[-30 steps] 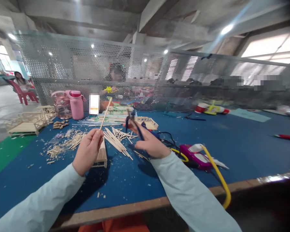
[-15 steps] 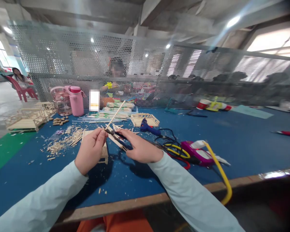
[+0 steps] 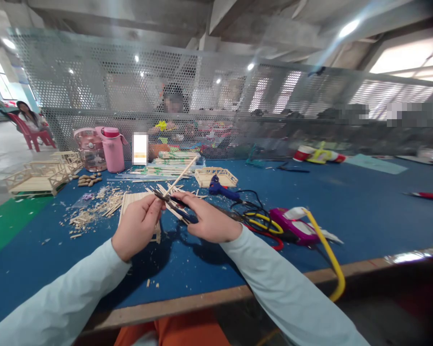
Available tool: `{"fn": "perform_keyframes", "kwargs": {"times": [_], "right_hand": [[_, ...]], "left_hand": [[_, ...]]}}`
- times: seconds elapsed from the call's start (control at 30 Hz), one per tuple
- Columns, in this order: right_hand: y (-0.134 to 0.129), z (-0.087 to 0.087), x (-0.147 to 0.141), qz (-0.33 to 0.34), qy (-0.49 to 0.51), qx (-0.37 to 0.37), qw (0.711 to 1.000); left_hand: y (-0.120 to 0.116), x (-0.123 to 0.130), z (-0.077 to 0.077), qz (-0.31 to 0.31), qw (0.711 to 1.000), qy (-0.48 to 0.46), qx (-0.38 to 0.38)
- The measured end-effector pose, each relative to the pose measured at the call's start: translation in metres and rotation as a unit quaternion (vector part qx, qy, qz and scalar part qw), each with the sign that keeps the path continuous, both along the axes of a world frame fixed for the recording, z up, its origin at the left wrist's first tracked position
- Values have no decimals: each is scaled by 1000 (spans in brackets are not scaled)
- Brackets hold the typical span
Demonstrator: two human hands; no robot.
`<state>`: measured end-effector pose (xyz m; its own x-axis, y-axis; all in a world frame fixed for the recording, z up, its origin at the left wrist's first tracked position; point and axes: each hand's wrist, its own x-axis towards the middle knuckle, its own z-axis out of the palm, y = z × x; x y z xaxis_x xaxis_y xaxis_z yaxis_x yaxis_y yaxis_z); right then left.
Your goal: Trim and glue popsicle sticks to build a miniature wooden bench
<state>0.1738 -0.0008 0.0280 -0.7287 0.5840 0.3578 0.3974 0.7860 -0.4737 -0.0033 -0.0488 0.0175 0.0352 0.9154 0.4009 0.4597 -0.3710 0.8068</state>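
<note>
My left hand [image 3: 137, 228] is closed, pinching the low end of a thin wooden stick [image 3: 183, 174] that slants up to the right. My right hand [image 3: 213, 220] wraps round the dark handles of a pair of pliers [image 3: 161, 195], whose jaws meet the stick at my left fingertips. Whether the jaws are fully closed is hard to see. Partly hidden behind my left hand lies a slatted wooden panel [image 3: 130, 198]. Loose wooden sticks [image 3: 177, 214] lie under the pliers. A blue glue gun [image 3: 222, 190] rests beyond my right hand.
Stick offcuts [image 3: 88, 214] litter the left. Behind are a pink flask [image 3: 113, 151], bagged sticks [image 3: 166, 170] and a small wooden frame [image 3: 216, 178]. Wooden models [image 3: 38, 178] stand far left. Cables and a purple tool [image 3: 292, 226] with a yellow handle lie right. A mesh partition [image 3: 216, 105] closes the back.
The stick has tilted further right, its far tip now lower and more to the right. The plier jaws have turned slightly at my left fingertips; both hands stay almost in place.
</note>
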Motion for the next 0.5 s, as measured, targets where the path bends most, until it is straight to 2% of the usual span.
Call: {"fn": "perform_keyframes", "kwargs": {"times": [0.2, 0.3, 0.4, 0.5], "right_hand": [[0, 0, -1, -17, 18, 14, 1000], [1, -6, -4, -28, 26, 20, 999], [1, -16, -9, -40, 41, 56, 997], [-3, -23, -14, -85, 43, 126, 987]], "left_hand": [[-1, -3, 1, -17, 999, -37, -28], [-2, -3, 3, -19, 1000, -4, 3], [-2, -3, 3, 27, 998, 45, 27], [-1, 0, 2, 71, 995, 70, 19]]}}
